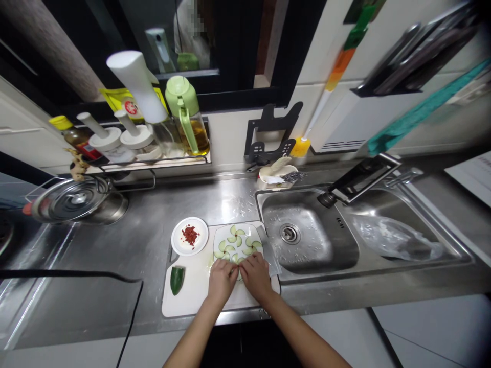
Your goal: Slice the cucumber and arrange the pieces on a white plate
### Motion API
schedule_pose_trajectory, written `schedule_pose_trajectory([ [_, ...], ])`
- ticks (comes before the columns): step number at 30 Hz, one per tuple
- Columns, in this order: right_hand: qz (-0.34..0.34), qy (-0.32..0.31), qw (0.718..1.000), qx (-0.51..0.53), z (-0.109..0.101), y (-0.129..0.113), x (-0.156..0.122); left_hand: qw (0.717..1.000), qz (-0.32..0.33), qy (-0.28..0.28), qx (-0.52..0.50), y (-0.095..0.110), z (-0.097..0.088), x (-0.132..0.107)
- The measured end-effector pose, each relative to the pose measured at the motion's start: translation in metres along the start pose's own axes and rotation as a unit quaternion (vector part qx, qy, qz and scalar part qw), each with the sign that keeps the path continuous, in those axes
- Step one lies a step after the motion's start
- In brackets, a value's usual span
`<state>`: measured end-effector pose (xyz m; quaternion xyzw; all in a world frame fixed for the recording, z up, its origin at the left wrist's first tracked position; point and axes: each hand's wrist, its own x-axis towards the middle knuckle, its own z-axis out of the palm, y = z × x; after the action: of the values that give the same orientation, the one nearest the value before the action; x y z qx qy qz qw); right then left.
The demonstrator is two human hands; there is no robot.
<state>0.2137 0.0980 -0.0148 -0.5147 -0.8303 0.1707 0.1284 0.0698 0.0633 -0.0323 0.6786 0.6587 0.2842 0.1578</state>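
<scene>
Both hands meet over the near edge of a white, squarish plate (217, 236). My left hand (222, 278) has its fingers pinched together, and so does my right hand (256, 275) just beside it. Whatever lies between the fingertips is too small to make out. Thin pale-green cucumber slices (235, 235) lie on the plate in pinwheel shapes, with small reddish centres. The near group of slices is partly covered by my fingers. A round white dish (175, 240) holds small dried red berries (190, 234). A dark green cucumber piece (177, 280) lies left of my left hand on the white cutting board (197, 296).
The steel sink (307, 250) is right of the board, with a plastic bag (395, 237) in its right basin. A lidded pot (76, 202) and a shelf of bottles, including an oil bottle (187, 117), stand at left. A black cable (126, 280) crosses the left side.
</scene>
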Motion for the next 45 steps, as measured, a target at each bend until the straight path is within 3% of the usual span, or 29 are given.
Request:
schedule_pose_trajectory([
  [45,0.016,-0.006,1.000,0.007,-0.013,0.002,-0.008,1.000,0.010,0.012,0.005,0.001,-0.003,-0.002],
])
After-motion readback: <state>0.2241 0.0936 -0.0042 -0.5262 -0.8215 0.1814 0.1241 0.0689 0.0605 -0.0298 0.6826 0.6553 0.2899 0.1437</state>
